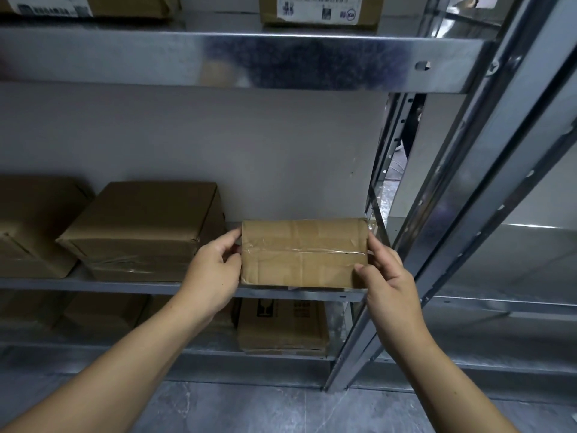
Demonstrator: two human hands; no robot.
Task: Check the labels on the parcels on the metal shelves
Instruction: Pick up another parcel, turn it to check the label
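A small brown cardboard parcel (301,253), sealed with clear tape, stands at the right end of the middle metal shelf (125,284). The face turned toward me shows no label. My left hand (215,270) grips its left edge with thumb and fingers. My right hand (385,276) grips its right edge, the thumb on the front face. On the upper shelf (249,56) sits a parcel with a white barcode label (321,7).
Two larger brown parcels (146,226) (34,223) sit to the left on the same shelf. More boxes (282,326) lie on the shelf below. A metal upright (437,214) rises just right of the held parcel. The grey floor (281,407) lies beneath.
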